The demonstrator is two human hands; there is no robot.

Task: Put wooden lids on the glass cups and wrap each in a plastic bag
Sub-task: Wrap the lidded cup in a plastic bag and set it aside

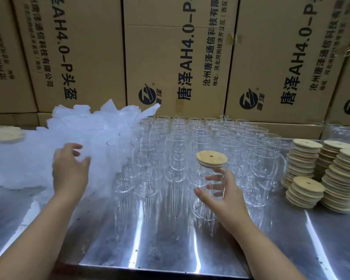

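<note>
Gripping glass cup point(204, 209) in my right hand point(222, 197), fingers curled round it, wooden lid point(211, 157) seated on top, near front of empty cups point(180, 142). My left hand point(70, 170) spread over plastic bags point(101, 126); contact blurred, can't tell.

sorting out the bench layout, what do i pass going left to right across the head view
lone wooden lid → left hand → lidded cup in the right hand → stacks of wooden lids. Plastic bags and bare cups spread too wide to place.
</note>
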